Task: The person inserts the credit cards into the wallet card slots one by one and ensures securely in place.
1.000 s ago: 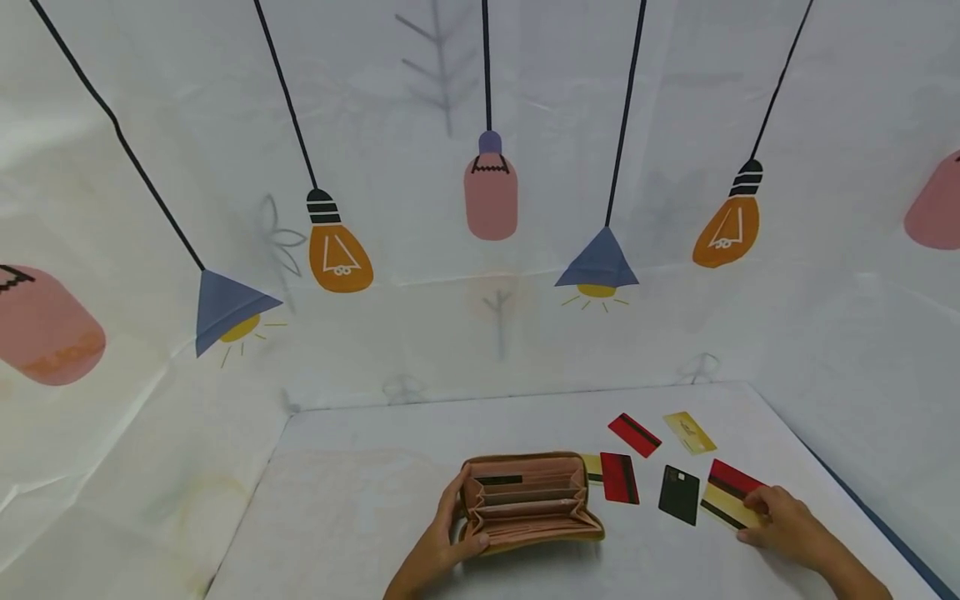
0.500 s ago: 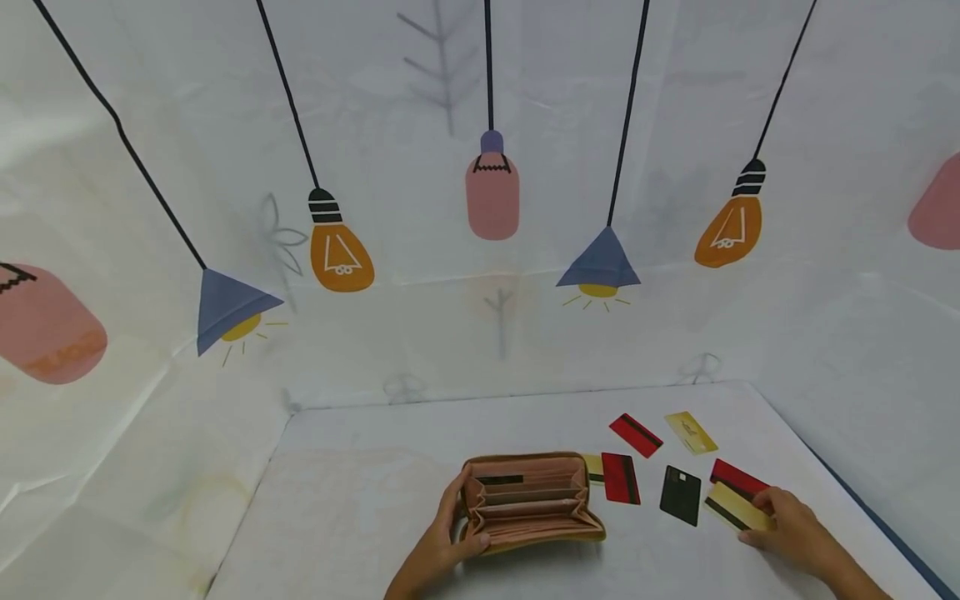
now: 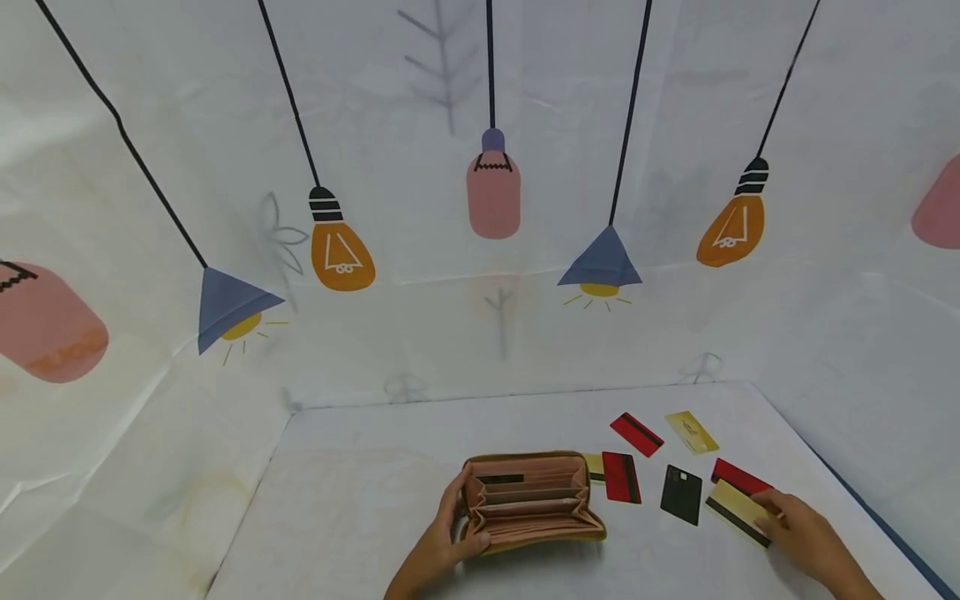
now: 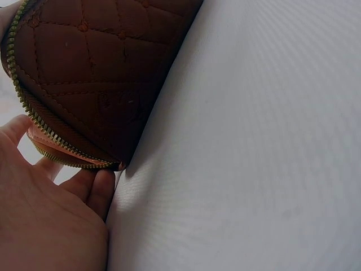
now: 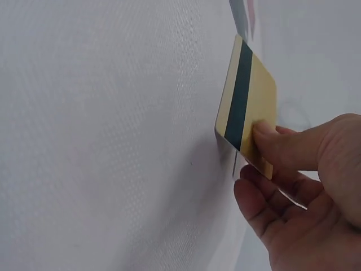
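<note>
The left hand grips the unzipped brown wallet. The right hand pinches a gold card — thumb on its striped face.

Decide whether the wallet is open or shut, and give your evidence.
Open: the wallet shows its inner pockets in the head view; the left hand grips one side.

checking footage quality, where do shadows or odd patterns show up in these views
Head view: a soft shadow under the wallet; left wrist view: the wallet looks dark, and faint ripples pattern the white table; right wrist view: a soft-edged shadow on the table beside the gold card.
</note>
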Motion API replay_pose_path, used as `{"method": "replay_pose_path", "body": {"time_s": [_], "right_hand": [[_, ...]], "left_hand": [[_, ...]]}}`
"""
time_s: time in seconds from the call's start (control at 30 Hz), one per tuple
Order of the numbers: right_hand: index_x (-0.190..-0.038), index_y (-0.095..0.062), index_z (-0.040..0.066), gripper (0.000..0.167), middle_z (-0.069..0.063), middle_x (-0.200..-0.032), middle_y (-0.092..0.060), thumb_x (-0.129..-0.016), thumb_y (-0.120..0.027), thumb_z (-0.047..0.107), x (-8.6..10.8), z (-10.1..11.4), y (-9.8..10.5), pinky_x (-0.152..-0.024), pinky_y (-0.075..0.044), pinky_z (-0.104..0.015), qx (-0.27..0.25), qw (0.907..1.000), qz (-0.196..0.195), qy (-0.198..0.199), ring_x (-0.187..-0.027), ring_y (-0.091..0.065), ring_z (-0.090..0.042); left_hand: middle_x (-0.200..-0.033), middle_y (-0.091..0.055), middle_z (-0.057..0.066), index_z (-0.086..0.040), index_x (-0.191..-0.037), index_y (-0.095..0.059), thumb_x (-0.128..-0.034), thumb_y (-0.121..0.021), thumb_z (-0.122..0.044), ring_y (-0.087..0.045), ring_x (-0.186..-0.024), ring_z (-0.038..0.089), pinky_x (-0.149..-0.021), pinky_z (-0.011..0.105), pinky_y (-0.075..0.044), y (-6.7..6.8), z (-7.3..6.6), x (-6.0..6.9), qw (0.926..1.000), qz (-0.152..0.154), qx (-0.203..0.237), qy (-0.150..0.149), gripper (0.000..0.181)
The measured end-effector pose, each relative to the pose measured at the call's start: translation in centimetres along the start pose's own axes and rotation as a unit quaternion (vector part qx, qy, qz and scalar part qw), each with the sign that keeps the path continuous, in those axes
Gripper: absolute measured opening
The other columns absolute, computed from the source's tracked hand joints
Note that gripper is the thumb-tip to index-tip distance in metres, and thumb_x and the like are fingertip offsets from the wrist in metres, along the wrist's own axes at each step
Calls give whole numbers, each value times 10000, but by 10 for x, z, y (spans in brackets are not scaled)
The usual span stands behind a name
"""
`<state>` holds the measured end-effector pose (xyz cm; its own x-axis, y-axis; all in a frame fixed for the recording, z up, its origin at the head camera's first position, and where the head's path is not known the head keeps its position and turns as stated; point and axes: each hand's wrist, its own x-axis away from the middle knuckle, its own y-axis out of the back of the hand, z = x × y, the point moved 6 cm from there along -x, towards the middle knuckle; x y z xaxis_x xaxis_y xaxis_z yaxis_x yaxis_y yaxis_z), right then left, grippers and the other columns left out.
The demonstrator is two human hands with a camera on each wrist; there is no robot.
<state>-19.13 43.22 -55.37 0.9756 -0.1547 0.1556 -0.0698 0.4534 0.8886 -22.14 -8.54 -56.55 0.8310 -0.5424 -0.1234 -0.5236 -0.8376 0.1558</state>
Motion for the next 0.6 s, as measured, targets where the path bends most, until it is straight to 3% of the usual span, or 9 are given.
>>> {"method": "replay_pose_path", "body": {"time_s": [0.2,0.37,0.6], "right_hand": [[-1164,-608,-102,295,-145,-966,-675,-933,-662,73,6,2,4,-749,-552,-459,-18,9999,-142,-26,-835,-588,-224],[-1164,-612,-91,291,-109,-941,-673,-935,-660,81,10,3,7,-709,-548,-398,-51,9998,-186,-2,-816,-583,-209],[-1149,-606,-80,257,-112,-938,-672,-947,-641,74,14,11,15,-681,-545,-359,-141,9995,-274,46,-809,-568,-204]], "left_hand": [[-1666,-56,105,-321,-1610,28,-998,-590,-103,-356,-1443,215,-1071,289,-415,0,0,0,10000,14,24,-14,897],[-1674,-25,101,-322,-1611,19,-996,-592,-107,-325,-1459,294,-1089,278,-395,0,1,-1,10000,-20,-65,-21,893],[-1676,-40,78,-354,-1605,1,-990,-604,-118,-342,-1452,297,-1083,290,-402,0,2,-1,9997,-99,-52,194,894]]}}
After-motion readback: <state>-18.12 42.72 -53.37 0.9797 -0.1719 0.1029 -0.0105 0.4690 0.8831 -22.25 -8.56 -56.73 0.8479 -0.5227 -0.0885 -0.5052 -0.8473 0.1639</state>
